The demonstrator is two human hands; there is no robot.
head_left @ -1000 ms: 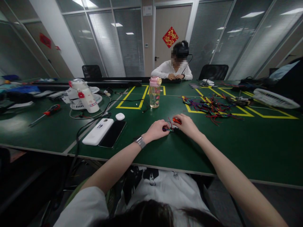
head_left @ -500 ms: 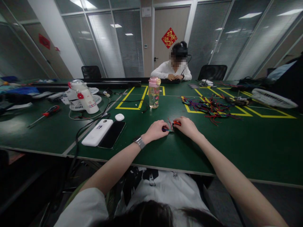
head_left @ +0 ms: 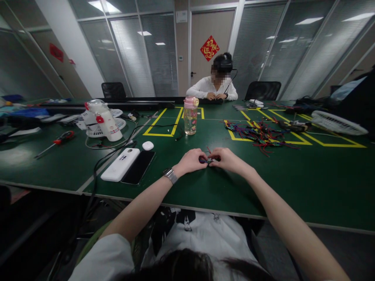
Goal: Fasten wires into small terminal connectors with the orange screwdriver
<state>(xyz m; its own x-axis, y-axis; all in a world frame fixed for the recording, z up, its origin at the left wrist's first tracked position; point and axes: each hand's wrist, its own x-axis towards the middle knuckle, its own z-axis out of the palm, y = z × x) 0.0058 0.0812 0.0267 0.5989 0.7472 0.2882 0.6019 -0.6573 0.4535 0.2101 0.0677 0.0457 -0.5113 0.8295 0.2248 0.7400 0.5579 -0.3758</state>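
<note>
My left hand (head_left: 191,160) and right hand (head_left: 227,159) meet fingertip to fingertip, both pinched shut on one small wired part (head_left: 205,159), held just above the table (head_left: 293,183), straight in front of the pink-lidded bottle (head_left: 190,115) on my side of it. The part is mostly hidden by my fingers (a dark end and thin red wire peek out), so I cannot tell how it is joined. I judge the work on this piece midway: it is in my grip, not set down. Right of the bottle, a tangled heap of wires (head_left: 259,134) lies well apart, seemingly waiting.
</note>
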